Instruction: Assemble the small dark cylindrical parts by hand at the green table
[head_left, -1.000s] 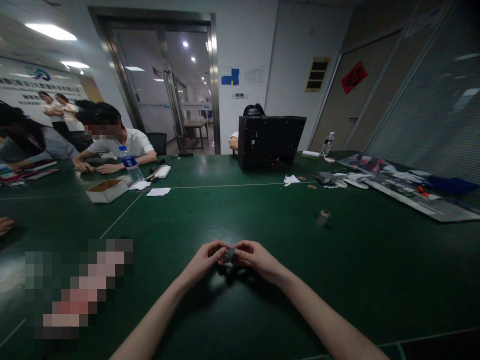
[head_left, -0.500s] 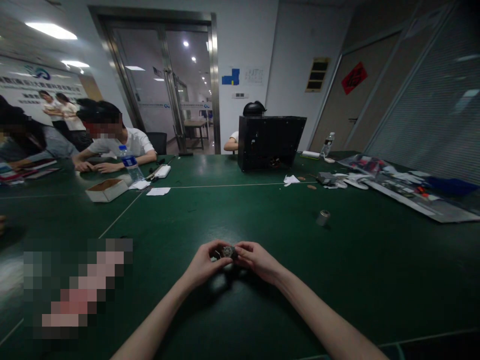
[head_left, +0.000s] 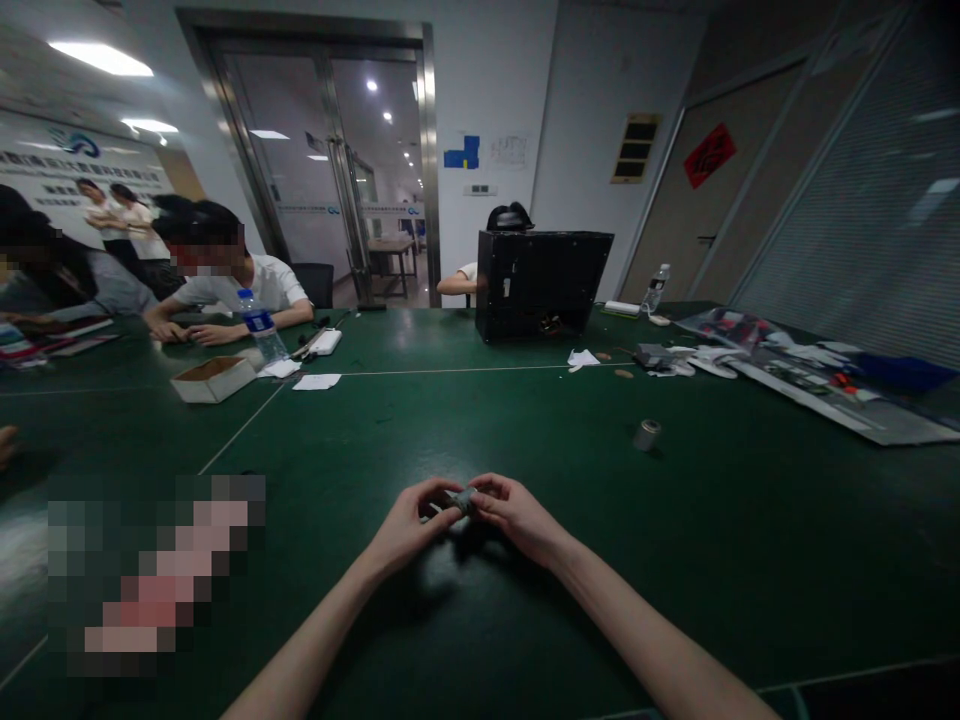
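Observation:
My left hand (head_left: 409, 522) and my right hand (head_left: 514, 512) meet just above the green table (head_left: 525, 420), close to me. Between their fingertips they pinch a small grey metal part (head_left: 459, 499), tilted, too small to make out in detail. Both forearms reach in from the bottom edge. A small metal cylinder (head_left: 646, 435) lies on the table to the right, beyond my right hand and apart from it.
A black computer case (head_left: 540, 283) stands at the far side with a person behind it. People sit at the far left near a water bottle (head_left: 260, 327), an open cardboard box (head_left: 214, 379) and papers (head_left: 316, 382). Boards and white scraps (head_left: 795, 365) lie at the right.
Both hands have lifted slightly and turned the small part between the fingers; it now shows a thinner, tilted side. The person behind the case has shifted an arm.

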